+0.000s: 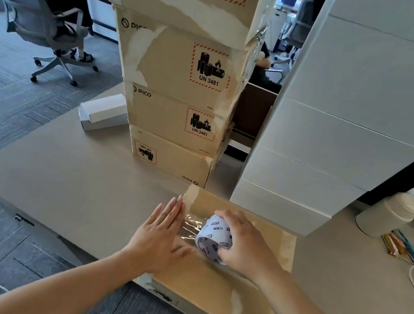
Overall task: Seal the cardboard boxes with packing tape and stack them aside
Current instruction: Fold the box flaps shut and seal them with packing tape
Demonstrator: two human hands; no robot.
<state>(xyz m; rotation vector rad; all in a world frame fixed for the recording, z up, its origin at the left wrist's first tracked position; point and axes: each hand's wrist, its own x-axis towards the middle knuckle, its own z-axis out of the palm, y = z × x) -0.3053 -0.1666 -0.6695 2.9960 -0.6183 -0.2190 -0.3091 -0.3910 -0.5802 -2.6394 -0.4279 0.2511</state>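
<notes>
A brown cardboard box [226,294] lies flat in front of me on a sheet of cardboard. My right hand [243,242] grips a roll of clear packing tape [212,238] with a white printed core, held over the box's top. A shiny strip of tape [190,226] stretches from the roll to the box's left edge. My left hand [161,234] lies flat with straight fingers, pressing the tape end against the left side of the box. Behind it stands a stack of several brown PICO boxes [183,76] with UN 3481 labels.
A tall stack of white boxes [343,119] rises at the right. Two small white boxes [102,112] lie left of the brown stack. A cream flask [388,214], cables and pens sit at far right. A person sits on an office chair [32,15] at back left.
</notes>
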